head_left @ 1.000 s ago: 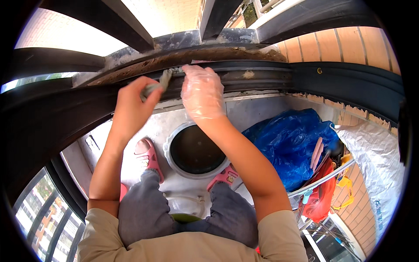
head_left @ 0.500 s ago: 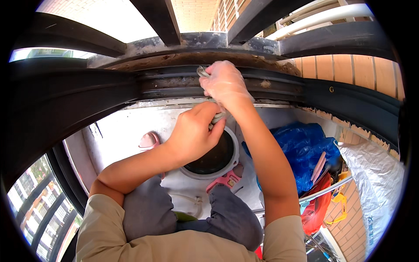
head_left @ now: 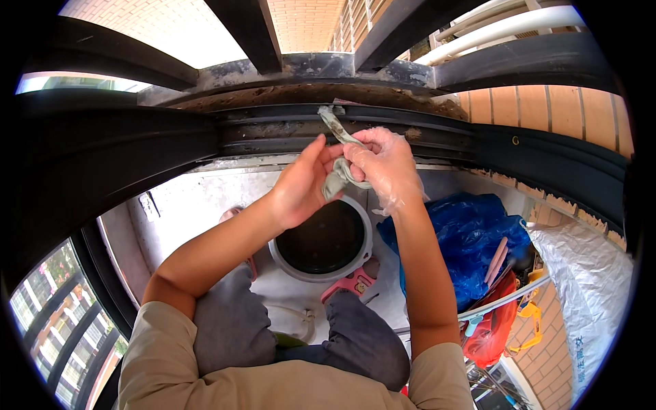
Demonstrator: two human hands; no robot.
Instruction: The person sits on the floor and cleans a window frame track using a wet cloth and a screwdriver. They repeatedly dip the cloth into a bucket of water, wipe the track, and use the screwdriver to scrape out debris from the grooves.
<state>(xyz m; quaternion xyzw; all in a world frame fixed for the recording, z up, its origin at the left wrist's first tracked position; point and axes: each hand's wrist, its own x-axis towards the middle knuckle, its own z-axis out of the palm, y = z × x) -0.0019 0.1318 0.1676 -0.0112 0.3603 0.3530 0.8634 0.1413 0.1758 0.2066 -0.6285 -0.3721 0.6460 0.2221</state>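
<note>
A wet, greyish-green rag [head_left: 335, 180] hangs twisted over the bucket, its upper tail reaching across the window track [head_left: 270, 131]. My right hand [head_left: 392, 167], in a clear plastic glove, is closed around the rag's middle. Bare and open, my left hand [head_left: 298, 186] is turned palm toward the rag, its fingers stretched out beside the cloth; whether the fingertips touch it I cannot tell. Below both hands stands a round white bucket [head_left: 370, 240] holding dark, murky water [head_left: 320, 236].
Black railing bars [head_left: 246, 31] rise beyond the dirty track. A pink slipper [head_left: 350, 283] is by the bucket. To the right are a blue plastic bag [head_left: 465, 239], a red bag [head_left: 490, 338] and a white woven sack [head_left: 581, 294]. A dark frame [head_left: 109, 147] fills the left.
My right hand has come down and right off the track with the rag. My left hand has loosened from a closed grip and spread its fingers. More of the rag and bucket shows.
</note>
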